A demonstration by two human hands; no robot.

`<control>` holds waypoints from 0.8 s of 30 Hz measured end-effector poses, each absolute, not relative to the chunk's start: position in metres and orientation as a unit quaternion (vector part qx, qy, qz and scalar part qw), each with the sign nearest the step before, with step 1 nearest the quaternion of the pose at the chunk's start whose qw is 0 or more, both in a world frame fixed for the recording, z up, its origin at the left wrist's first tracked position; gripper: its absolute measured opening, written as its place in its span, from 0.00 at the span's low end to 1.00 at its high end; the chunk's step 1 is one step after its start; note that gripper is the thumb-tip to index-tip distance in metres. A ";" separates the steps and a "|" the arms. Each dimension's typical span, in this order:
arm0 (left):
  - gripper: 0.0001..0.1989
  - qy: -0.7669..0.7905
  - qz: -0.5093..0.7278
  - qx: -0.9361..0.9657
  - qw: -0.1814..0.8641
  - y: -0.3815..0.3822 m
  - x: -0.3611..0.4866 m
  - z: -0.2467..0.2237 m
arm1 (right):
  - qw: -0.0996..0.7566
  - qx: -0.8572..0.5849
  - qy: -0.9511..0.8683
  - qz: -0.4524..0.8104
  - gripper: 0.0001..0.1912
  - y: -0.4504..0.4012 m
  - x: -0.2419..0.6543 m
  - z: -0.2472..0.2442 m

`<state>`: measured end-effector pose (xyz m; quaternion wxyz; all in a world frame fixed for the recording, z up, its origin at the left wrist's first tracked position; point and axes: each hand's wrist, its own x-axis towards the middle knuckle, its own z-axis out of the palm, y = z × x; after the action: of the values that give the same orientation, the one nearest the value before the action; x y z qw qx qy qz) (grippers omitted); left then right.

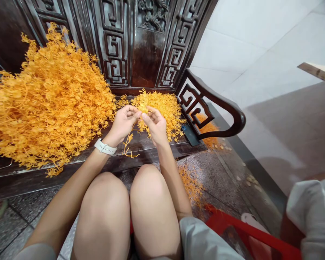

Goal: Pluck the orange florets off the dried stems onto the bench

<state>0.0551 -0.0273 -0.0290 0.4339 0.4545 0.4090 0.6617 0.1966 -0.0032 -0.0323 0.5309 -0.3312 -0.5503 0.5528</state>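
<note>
My left hand point(124, 122), with a pale watch band on its wrist, pinches a small orange plastic flower piece point(143, 107) above the bench seat. On the piece's other side, the fingers of my right hand point(156, 126) close on it too, the fingertips of both hands nearly touching. A thin orange stem point(128, 146) hangs below my left hand. Behind my hands lies a smaller heap of yellow-orange pieces point(168, 108). To the left rises a large pile of orange plastic sprigs point(48, 101).
The dark carved wooden bench point(147, 65) has a curved armrest point(227, 104) at right. A phone point(190, 134) lies by the armrest. Orange bits point(191, 182) litter the floor near a red stool point(233, 227). Another person's clothed leg point(312, 213) shows at lower right.
</note>
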 end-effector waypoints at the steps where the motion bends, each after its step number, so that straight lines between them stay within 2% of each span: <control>1: 0.22 0.410 0.664 0.451 0.433 -0.027 0.055 -0.029 | 0.531 -0.329 -0.555 0.549 0.31 -0.004 0.196 -0.032; 7: 0.17 0.421 0.695 0.402 0.422 -0.023 0.053 -0.033 | 0.513 -0.346 -0.577 0.534 0.34 -0.004 0.193 -0.035; 11: 0.16 0.410 0.703 0.390 0.430 -0.022 0.052 -0.034 | 0.511 -0.329 -0.589 0.532 0.24 -0.001 0.191 -0.041; 13: 0.16 0.416 0.695 0.390 0.438 -0.022 0.053 -0.035 | 0.529 -0.322 -0.578 0.531 0.23 -0.001 0.190 -0.041; 19: 0.13 0.420 0.701 0.410 0.405 -0.023 0.057 -0.032 | 0.545 -0.306 -0.558 0.546 0.30 -0.002 0.187 -0.038; 24: 0.12 0.400 0.683 0.435 0.430 -0.024 0.055 -0.030 | 0.569 -0.295 -0.559 0.526 0.19 0.001 0.186 -0.043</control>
<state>0.0555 -0.0236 -0.0303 0.4300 0.4346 0.3999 0.6829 0.1859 0.0007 -0.0426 0.5694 -0.2951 -0.5587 0.5259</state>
